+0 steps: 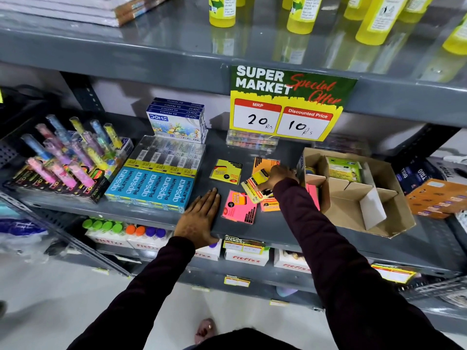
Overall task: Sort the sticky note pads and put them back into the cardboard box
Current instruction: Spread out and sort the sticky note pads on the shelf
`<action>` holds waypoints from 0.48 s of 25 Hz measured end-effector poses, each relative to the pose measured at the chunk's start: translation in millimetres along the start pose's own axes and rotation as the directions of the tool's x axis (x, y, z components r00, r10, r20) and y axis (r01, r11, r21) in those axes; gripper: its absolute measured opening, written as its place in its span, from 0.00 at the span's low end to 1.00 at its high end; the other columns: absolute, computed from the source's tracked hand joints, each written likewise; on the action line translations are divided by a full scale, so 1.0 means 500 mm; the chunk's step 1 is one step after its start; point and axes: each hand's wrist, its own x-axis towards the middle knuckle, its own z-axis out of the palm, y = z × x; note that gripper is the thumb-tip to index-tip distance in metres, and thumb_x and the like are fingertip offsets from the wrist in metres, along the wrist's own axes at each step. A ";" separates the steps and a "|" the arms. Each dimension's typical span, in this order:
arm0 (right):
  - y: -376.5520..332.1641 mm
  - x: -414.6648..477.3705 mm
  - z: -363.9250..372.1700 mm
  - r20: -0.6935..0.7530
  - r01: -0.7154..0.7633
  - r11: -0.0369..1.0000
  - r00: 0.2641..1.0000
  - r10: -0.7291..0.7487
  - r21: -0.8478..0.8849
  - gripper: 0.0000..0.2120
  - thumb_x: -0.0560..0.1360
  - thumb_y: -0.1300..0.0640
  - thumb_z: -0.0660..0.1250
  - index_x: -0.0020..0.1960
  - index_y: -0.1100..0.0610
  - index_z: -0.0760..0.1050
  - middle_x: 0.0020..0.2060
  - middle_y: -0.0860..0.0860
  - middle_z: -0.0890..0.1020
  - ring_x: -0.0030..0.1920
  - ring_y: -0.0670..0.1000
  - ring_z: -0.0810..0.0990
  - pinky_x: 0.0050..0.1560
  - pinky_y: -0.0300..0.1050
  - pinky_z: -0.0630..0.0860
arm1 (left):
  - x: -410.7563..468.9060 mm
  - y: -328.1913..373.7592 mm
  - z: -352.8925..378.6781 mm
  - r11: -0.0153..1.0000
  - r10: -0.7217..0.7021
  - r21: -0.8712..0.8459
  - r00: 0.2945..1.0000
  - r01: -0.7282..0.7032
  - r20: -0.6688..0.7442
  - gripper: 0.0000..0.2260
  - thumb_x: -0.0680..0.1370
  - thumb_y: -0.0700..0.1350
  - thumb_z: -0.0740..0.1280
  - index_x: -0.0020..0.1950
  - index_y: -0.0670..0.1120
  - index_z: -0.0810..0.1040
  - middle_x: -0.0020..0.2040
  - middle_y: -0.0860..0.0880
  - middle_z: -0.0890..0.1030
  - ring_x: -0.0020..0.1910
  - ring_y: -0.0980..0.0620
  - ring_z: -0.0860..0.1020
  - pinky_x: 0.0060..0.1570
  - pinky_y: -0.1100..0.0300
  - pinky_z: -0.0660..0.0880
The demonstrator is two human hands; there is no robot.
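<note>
Sticky note pads lie loose on the grey shelf [278, 231]. A yellow pad [226, 171] sits alone toward the back, a pink pad [240, 207] near the front edge, and an orange pad [264, 163] lies behind a small pile. My right hand [278, 178] rests on that pile, fingers closed on a yellow pad [260, 177]. Flat on the shelf left of the pink pad is my left hand [199, 218], fingers spread, holding nothing. The open cardboard box [374, 218] stands to the right, with dividers, a green packet and a pink pad inside.
Blue Apsara pencil packs [151, 188] and a highlighter display [68, 157] fill the shelf's left. Doms boxes [178, 120] stand at the back. A price sign [285, 107] hangs from the shelf above. Orange boxes [437, 198] sit right of the cardboard box.
</note>
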 end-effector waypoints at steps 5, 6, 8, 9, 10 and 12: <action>-0.043 0.007 -0.019 -0.107 0.164 0.949 0.984 -0.140 0.270 0.23 0.71 0.58 0.74 0.63 0.62 0.74 0.64 0.58 0.78 0.64 0.57 0.76 0.64 0.46 0.72 | 0.001 0.001 -0.004 1.000 0.001 -0.004 1.000 -0.001 0.002 0.50 0.61 0.63 0.66 0.74 0.38 0.55 0.74 0.41 0.57 0.73 0.47 0.56 0.70 0.56 0.46; -0.059 0.004 -0.022 -0.169 0.204 0.924 0.973 -0.156 0.325 0.22 0.72 0.59 0.73 0.64 0.61 0.74 0.64 0.58 0.78 0.65 0.57 0.76 0.65 0.46 0.71 | 0.000 0.002 -0.003 1.000 0.000 -0.005 1.000 0.000 0.001 0.49 0.61 0.63 0.66 0.74 0.38 0.55 0.74 0.41 0.58 0.73 0.46 0.57 0.70 0.56 0.46; -0.095 -0.004 -0.024 -0.324 0.309 0.910 0.921 -0.215 0.275 0.19 0.75 0.61 0.68 0.66 0.58 0.74 0.63 0.60 0.79 0.65 0.59 0.76 0.64 0.47 0.72 | -0.001 0.002 -0.003 1.000 0.003 -0.004 1.000 -0.003 -0.012 0.49 0.60 0.63 0.65 0.73 0.37 0.56 0.74 0.41 0.59 0.72 0.46 0.58 0.70 0.56 0.47; -0.110 -0.004 -0.016 -0.382 0.361 0.916 0.882 -0.275 0.173 0.18 0.76 0.63 0.65 0.66 0.57 0.75 0.61 0.61 0.80 0.63 0.60 0.77 0.62 0.49 0.73 | 0.000 0.002 -0.003 1.000 0.009 -0.004 1.000 -0.009 -0.020 0.49 0.60 0.63 0.65 0.73 0.37 0.57 0.74 0.40 0.59 0.72 0.45 0.58 0.70 0.55 0.47; -0.124 -0.001 -0.003 -0.418 0.409 0.909 0.841 -0.343 0.077 0.18 0.77 0.65 0.62 0.65 0.56 0.75 0.60 0.62 0.81 0.61 0.61 0.78 0.60 0.50 0.75 | 0.000 0.002 -0.002 1.000 0.016 -0.004 1.000 -0.016 -0.027 0.49 0.60 0.63 0.65 0.73 0.37 0.57 0.74 0.40 0.60 0.72 0.45 0.59 0.71 0.54 0.49; -0.140 0.010 0.036 -0.377 0.483 0.874 0.801 -0.465 -0.052 0.19 0.76 0.66 0.59 0.65 0.55 0.75 0.61 0.61 0.80 0.60 0.60 0.79 0.59 0.51 0.77 | 0.000 0.003 -0.003 1.000 0.025 -0.001 0.999 -0.025 -0.037 0.49 0.59 0.62 0.67 0.72 0.36 0.59 0.73 0.39 0.61 0.71 0.44 0.61 0.71 0.53 0.52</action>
